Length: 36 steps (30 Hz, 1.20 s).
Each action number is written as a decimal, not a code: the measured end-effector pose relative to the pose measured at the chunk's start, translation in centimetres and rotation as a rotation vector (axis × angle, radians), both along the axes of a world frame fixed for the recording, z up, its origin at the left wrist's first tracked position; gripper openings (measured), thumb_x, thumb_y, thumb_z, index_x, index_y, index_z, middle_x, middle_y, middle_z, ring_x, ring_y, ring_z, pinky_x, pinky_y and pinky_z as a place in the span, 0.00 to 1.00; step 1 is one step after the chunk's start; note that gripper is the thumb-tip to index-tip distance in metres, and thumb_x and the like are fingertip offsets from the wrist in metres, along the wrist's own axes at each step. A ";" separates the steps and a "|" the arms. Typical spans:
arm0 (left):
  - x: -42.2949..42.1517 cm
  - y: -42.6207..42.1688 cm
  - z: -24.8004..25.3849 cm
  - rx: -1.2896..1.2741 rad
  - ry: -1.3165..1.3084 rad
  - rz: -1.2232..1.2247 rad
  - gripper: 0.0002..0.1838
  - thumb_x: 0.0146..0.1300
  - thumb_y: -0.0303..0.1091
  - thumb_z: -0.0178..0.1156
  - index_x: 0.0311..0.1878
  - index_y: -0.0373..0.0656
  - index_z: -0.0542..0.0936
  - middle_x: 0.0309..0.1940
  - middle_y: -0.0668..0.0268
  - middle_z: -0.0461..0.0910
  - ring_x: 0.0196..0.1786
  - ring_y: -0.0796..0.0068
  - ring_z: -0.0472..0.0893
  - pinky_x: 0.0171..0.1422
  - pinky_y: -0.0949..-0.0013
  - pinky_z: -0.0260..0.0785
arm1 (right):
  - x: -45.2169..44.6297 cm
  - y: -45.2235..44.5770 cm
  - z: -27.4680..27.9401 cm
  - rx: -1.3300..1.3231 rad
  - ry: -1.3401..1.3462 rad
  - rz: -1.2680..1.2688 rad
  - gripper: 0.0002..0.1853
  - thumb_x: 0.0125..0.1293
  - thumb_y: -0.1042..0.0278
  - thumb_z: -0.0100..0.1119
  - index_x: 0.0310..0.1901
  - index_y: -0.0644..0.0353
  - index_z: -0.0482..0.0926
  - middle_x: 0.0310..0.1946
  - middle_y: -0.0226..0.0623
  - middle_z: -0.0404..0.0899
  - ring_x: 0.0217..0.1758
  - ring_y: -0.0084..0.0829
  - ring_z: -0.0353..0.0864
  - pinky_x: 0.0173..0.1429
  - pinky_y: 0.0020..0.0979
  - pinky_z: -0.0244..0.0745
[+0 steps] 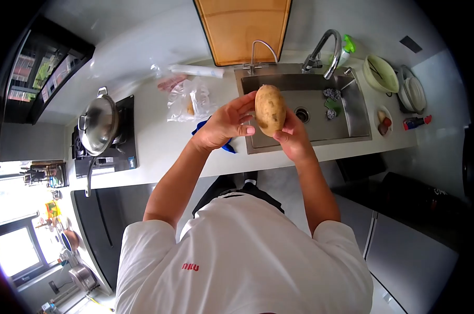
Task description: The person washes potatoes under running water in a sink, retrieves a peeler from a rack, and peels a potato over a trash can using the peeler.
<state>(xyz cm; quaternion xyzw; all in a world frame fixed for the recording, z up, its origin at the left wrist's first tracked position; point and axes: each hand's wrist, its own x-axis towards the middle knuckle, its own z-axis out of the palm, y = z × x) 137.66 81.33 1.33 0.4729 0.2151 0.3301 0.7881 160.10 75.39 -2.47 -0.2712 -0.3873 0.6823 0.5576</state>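
Observation:
A large brown potato [270, 110] is held upright above the left part of the steel sink [313, 137]. My right hand [294, 138] grips it at the lower right, with the thumb on its bottom end. My left hand [227, 123] is at the potato's left side, its fingers apart and the fingertips reaching the potato's edge. Behind my left hand, a blue item [227, 148] lies partly hidden on the counter. A clear plastic bag [187, 102] with something yellowish inside lies farther left.
A lidded pan [98, 125] sits on the stove at left. A wooden board [243, 29] leans behind two faucets. Scrubbers [331, 104] lie in the sink. At right are a green basin [380, 76], stacked bowls [412, 93], a small dish [384, 121] and a red-and-black item [417, 122].

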 end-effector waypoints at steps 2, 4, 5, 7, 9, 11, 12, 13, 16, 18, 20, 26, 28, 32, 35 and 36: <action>0.4 -0.3 0.2 -0.024 0.021 -0.013 0.60 0.52 0.35 0.84 0.82 0.35 0.56 0.78 0.58 0.66 0.78 0.61 0.67 0.82 0.59 0.56 | 0.3 -0.2 -0.6 -0.007 0.059 -0.003 0.51 0.56 0.66 0.81 0.78 0.67 0.60 0.69 0.40 0.73 0.72 0.33 0.73 0.76 0.37 0.67; 0.7 -0.4 0.5 -0.045 0.003 -0.021 0.58 0.53 0.34 0.83 0.82 0.34 0.56 0.78 0.56 0.65 0.78 0.61 0.67 0.83 0.57 0.56 | 0.1 -0.5 -0.5 -0.008 0.082 -0.023 0.50 0.56 0.66 0.81 0.77 0.67 0.62 0.67 0.39 0.75 0.72 0.33 0.73 0.75 0.37 0.68; 0.7 -0.6 0.5 -0.060 -0.006 -0.026 0.57 0.54 0.33 0.82 0.81 0.34 0.56 0.78 0.55 0.65 0.78 0.61 0.67 0.83 0.56 0.57 | -0.2 -0.8 -0.6 -0.016 0.044 -0.038 0.49 0.56 0.67 0.80 0.77 0.67 0.62 0.67 0.39 0.74 0.72 0.33 0.73 0.75 0.37 0.67; 0.9 -0.4 0.1 -0.053 -0.005 -0.027 0.54 0.56 0.31 0.80 0.81 0.34 0.57 0.77 0.55 0.67 0.77 0.61 0.68 0.82 0.57 0.59 | -0.3 -1.0 -0.4 -0.027 -0.040 -0.068 0.49 0.56 0.68 0.80 0.77 0.67 0.61 0.68 0.39 0.74 0.71 0.33 0.74 0.76 0.38 0.67; 1.2 -0.1 0.2 -0.052 -0.016 -0.028 0.52 0.58 0.29 0.78 0.81 0.34 0.58 0.75 0.56 0.69 0.77 0.62 0.69 0.81 0.57 0.60 | -0.8 -1.2 0.7 -0.037 -0.101 -0.102 0.49 0.57 0.70 0.79 0.77 0.67 0.61 0.69 0.40 0.72 0.71 0.33 0.74 0.75 0.37 0.68; 1.4 -0.1 0.4 -0.063 -0.023 -0.036 0.49 0.59 0.28 0.76 0.80 0.34 0.59 0.72 0.57 0.71 0.75 0.63 0.70 0.81 0.58 0.60 | -1.1 -1.3 1.4 -0.040 -0.147 -0.127 0.49 0.57 0.70 0.78 0.77 0.67 0.60 0.70 0.41 0.70 0.71 0.32 0.73 0.74 0.37 0.69; 1.5 0.1 0.4 -0.074 -0.030 -0.038 0.49 0.59 0.28 0.76 0.80 0.34 0.59 0.72 0.57 0.72 0.75 0.63 0.71 0.81 0.58 0.60 | -1.2 -1.3 1.6 -0.037 -0.163 -0.139 0.49 0.57 0.70 0.78 0.77 0.67 0.60 0.71 0.41 0.69 0.71 0.32 0.73 0.74 0.36 0.70; 1.8 0.2 0.4 -0.085 -0.037 -0.041 0.48 0.59 0.29 0.76 0.79 0.34 0.60 0.71 0.58 0.72 0.74 0.64 0.71 0.81 0.58 0.60 | -1.2 -1.4 1.7 -0.035 -0.178 -0.153 0.49 0.58 0.71 0.78 0.78 0.67 0.60 0.71 0.41 0.68 0.71 0.32 0.73 0.73 0.36 0.70; 2.7 0.9 0.0 -0.073 -0.056 -0.057 0.47 0.58 0.30 0.77 0.78 0.34 0.62 0.69 0.59 0.73 0.73 0.64 0.72 0.81 0.59 0.60 | -0.7 -1.7 1.5 -0.047 -0.211 -0.197 0.48 0.59 0.70 0.77 0.78 0.68 0.60 0.72 0.41 0.67 0.71 0.32 0.73 0.72 0.36 0.71; 3.2 0.7 -0.6 -0.075 -0.055 -0.066 0.48 0.58 0.32 0.78 0.78 0.35 0.62 0.69 0.59 0.73 0.73 0.65 0.72 0.81 0.59 0.60 | -0.3 -1.8 1.4 -0.057 -0.216 -0.196 0.48 0.59 0.70 0.77 0.77 0.68 0.60 0.71 0.41 0.69 0.71 0.32 0.74 0.72 0.35 0.72; 3.9 1.0 -1.0 -0.079 -0.039 -0.082 0.49 0.58 0.35 0.79 0.78 0.35 0.62 0.69 0.59 0.73 0.73 0.64 0.71 0.81 0.58 0.60 | 0.4 -1.2 1.0 -0.067 -0.207 -0.182 0.47 0.59 0.69 0.78 0.77 0.68 0.61 0.70 0.42 0.70 0.71 0.32 0.74 0.72 0.35 0.72; 6.1 1.1 -4.3 -0.197 0.009 -0.139 0.45 0.61 0.41 0.78 0.75 0.38 0.63 0.68 0.60 0.73 0.72 0.64 0.74 0.79 0.58 0.65 | 2.8 -0.8 -2.0 -0.124 -0.261 -0.141 0.45 0.63 0.62 0.77 0.76 0.69 0.62 0.69 0.43 0.72 0.72 0.34 0.73 0.73 0.37 0.72; 7.5 1.1 -5.5 -0.291 0.022 -0.138 0.42 0.62 0.40 0.77 0.74 0.40 0.65 0.65 0.61 0.75 0.70 0.65 0.76 0.76 0.58 0.70 | 4.3 -0.4 -2.0 -0.143 -0.298 -0.092 0.44 0.65 0.60 0.76 0.76 0.69 0.62 0.70 0.44 0.71 0.72 0.35 0.73 0.74 0.38 0.71; 11.9 1.4 -9.9 -0.428 0.092 -0.036 0.41 0.59 0.38 0.78 0.72 0.40 0.69 0.61 0.63 0.77 0.66 0.67 0.78 0.72 0.59 0.72 | 14.2 3.1 -6.5 -0.272 -0.725 0.399 0.44 0.66 0.56 0.75 0.76 0.69 0.65 0.67 0.44 0.74 0.69 0.35 0.76 0.70 0.37 0.74; 16.6 2.7 -13.1 -0.472 0.143 0.032 0.41 0.59 0.40 0.78 0.72 0.39 0.70 0.60 0.63 0.78 0.64 0.67 0.78 0.69 0.61 0.73 | 23.6 11.4 -9.5 -0.246 -1.347 0.552 0.33 0.63 0.63 0.74 0.68 0.61 0.73 0.61 0.42 0.81 0.60 0.33 0.81 0.66 0.37 0.76; 18.4 3.2 -13.8 -0.464 0.175 0.061 0.41 0.59 0.42 0.78 0.72 0.39 0.70 0.60 0.64 0.78 0.62 0.68 0.79 0.66 0.63 0.74 | 26.2 15.1 -10.6 -0.064 -1.614 0.447 0.34 0.64 0.65 0.71 0.69 0.65 0.70 0.65 0.47 0.78 0.61 0.42 0.82 0.66 0.42 0.76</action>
